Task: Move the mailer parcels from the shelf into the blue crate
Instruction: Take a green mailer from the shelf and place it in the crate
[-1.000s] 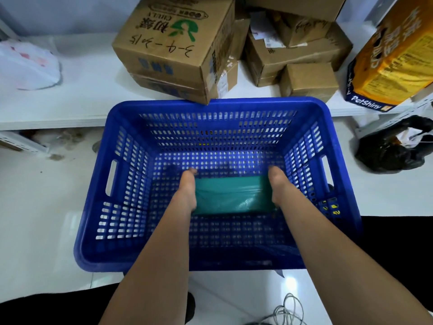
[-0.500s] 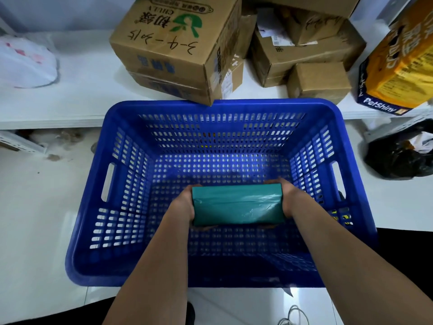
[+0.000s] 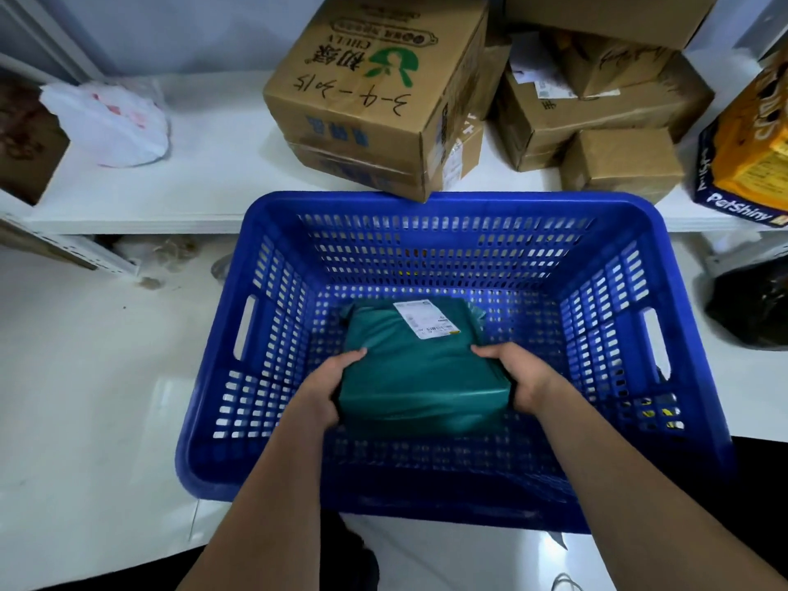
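A green mailer parcel (image 3: 409,360) with a white label on top sits inside the blue crate (image 3: 452,206), label side up. My left hand (image 3: 328,386) grips its near left corner. My right hand (image 3: 520,377) grips its near right corner. Both forearms reach over the crate's near rim. The crate stands on the white floor, its far rim against a low white shelf (image 3: 204,185). A white plastic mailer bag (image 3: 111,121) lies on the shelf at the left.
Stacked cardboard boxes (image 3: 375,100) crowd the shelf behind the crate, with smaller boxes (image 3: 618,164) to the right. A yellow PetShiny box (image 3: 746,164) stands at far right. A black plastic bag (image 3: 754,309) lies on the floor right of the crate.
The green parcel has tipped from standing on edge to lying flat with its label up. Both hands stayed on its ends and shifted toward me.
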